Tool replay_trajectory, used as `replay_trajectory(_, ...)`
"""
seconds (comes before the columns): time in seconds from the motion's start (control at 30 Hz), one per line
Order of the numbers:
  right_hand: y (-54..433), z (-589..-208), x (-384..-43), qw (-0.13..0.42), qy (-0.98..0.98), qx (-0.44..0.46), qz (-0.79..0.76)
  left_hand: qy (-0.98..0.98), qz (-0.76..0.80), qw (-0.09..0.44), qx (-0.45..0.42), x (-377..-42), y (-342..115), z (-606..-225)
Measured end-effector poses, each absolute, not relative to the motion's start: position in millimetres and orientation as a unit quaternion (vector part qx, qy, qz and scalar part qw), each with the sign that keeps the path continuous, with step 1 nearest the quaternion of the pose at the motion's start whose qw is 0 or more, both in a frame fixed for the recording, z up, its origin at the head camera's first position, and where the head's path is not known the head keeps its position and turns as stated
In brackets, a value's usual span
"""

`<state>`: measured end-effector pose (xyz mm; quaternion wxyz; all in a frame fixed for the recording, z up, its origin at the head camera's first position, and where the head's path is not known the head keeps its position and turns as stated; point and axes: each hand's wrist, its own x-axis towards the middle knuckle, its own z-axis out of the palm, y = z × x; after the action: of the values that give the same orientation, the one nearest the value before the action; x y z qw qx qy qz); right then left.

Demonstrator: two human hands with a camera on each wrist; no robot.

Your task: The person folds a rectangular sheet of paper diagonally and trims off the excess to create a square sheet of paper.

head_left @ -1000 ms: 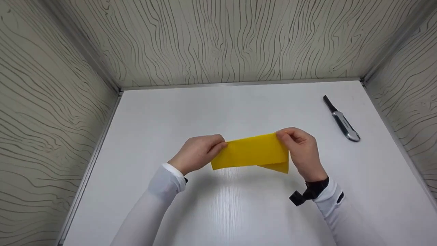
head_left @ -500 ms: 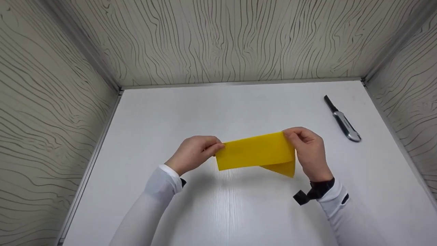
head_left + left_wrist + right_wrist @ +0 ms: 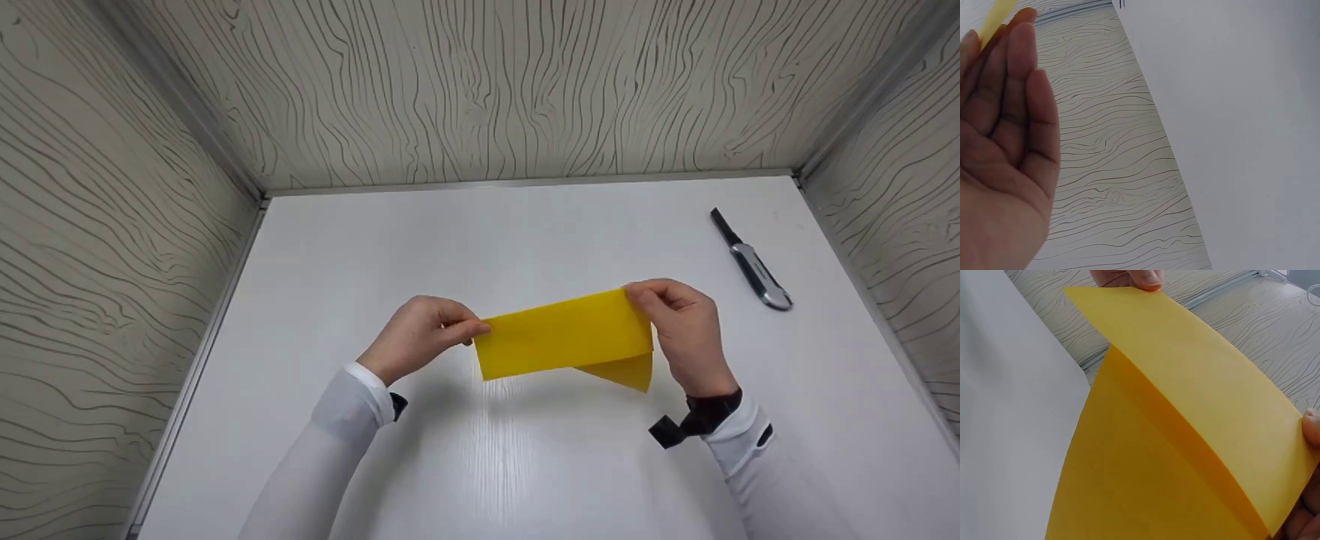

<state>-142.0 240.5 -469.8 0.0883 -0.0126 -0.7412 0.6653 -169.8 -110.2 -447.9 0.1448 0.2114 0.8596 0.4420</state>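
We held the folded yellow paper between both hands, above the middle of the white table. With our left hand we pinched its upper left corner, and with our right hand we pinched its upper right corner, so each grip was narrow and closed on the paper. The folded edge ran along the top, tilted up toward the right. The rear layer showed below the front one at the right, and the right wrist view showed a gap between them. For this step we judged an even, light pull best: a harder one might wrinkle the corners, a slacker one would let the sheet sag. The layers' edges seemed worth lining up before any crease was pressed. The knife lay well apart, toward the table's far right corner.
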Motion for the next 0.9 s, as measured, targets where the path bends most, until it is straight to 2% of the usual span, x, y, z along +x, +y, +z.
replay_trajectory(0.33, 242, -466, -138, 0.067, -0.745, 0.014, 0.664, 0.875, 0.418, 0.131, 0.207, -172, -119, -450)
replay_trajectory(0.5, 225, -466, -134, 0.083, -0.754, 0.045, 0.65, 0.907, 0.321, 0.088, 0.258, -173, -109, -448)
replay_trajectory(0.73, 185, -471, -131, 0.089, -0.752, 0.096, 0.646, 0.901, 0.295, 0.033, 0.317, -172, -58, -433)
replay_trajectory(0.9, 168, -472, -132, 0.149, -0.745, 0.129, 0.637, 0.895, 0.295, -0.035, 0.333, -170, -33, -422)
